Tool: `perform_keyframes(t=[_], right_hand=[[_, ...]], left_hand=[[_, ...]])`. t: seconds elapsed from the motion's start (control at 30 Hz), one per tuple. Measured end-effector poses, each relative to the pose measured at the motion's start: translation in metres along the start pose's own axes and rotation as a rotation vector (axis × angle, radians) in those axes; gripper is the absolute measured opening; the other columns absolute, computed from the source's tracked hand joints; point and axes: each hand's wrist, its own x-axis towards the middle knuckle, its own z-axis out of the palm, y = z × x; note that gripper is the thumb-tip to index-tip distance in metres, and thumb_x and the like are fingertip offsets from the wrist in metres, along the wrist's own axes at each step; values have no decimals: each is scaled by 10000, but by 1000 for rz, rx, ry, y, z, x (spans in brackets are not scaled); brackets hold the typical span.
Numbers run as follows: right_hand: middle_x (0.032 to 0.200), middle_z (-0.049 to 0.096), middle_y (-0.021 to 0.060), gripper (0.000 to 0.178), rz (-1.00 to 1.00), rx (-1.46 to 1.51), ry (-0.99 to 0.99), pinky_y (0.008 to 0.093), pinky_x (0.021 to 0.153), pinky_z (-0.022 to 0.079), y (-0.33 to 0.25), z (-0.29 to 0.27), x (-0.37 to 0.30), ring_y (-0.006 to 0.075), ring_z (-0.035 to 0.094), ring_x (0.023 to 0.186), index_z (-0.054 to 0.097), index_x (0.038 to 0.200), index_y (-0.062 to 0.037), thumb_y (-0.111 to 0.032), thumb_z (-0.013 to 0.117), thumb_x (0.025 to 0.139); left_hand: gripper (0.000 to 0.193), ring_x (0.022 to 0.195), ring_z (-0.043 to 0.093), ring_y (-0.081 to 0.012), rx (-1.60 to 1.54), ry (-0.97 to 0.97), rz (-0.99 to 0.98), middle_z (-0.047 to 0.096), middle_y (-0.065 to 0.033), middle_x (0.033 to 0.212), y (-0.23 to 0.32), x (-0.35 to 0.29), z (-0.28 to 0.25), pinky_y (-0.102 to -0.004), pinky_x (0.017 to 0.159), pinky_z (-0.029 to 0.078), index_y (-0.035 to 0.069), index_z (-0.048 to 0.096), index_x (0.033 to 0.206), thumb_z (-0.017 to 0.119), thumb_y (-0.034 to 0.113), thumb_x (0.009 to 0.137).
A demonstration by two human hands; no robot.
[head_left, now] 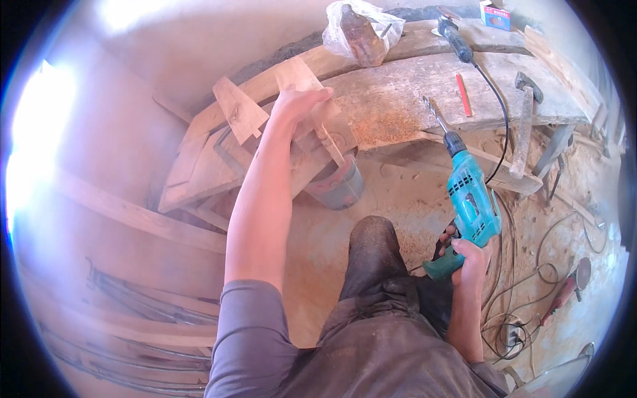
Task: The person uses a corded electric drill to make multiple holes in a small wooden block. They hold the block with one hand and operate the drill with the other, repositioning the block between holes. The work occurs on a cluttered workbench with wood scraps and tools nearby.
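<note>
My left hand [296, 105] reaches forward and grips a small flat piece of wood [300, 76] that rests on the left end of a rough plank workbench [398, 99]. A second wedge-shaped wood piece [239, 109] lies just left of it. My right hand [466, 255] holds a teal corded electric drill [471, 199] by its handle, low beside my knee. The drill's long bit [434, 113] points up toward the bench's front edge, not touching the wood.
On the bench lie a plastic bag with a brown lump [361, 30], a dark power tool [454, 36], a red pencil [463, 94], a hammer [524, 123] and a small box [496, 16]. A grey bucket [338, 186] stands under it. Cables, an angle grinder [567, 285] and planks cover the sawdust floor.
</note>
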Motion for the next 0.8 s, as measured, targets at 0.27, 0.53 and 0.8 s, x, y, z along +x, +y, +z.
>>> perform_keyframes(t=[0.27, 0.53, 0.8], right_hand=[[967, 703, 170, 516, 46, 54, 21, 403, 607, 612, 11, 11, 6, 303, 730, 817, 620, 1203, 75, 20, 617, 690], [947, 703, 172, 549, 167, 107, 29, 405, 615, 612, 29, -4, 21, 302, 723, 771, 625, 1218, 86, 12, 625, 674], [964, 701, 178, 572, 229, 201, -103, 419, 613, 607, 40, -17, 31, 313, 719, 779, 601, 1245, 83, -13, 667, 685]], left_hand=[[762, 1237, 665, -279, 301, -21, -54, 731, -173, 1297, 5, 49, 16, -399, 1024, 524, 24, 742, 1284, 796, 581, 766], [635, 1028, 730, -254, 216, 33, -61, 755, -150, 1183, 10, 38, 14, -392, 884, 557, -16, 751, 1224, 807, 434, 780], [638, 1025, 743, -266, 251, 40, -8, 751, -177, 1208, 9, 36, 16, -403, 890, 565, -56, 745, 1195, 789, 427, 779]])
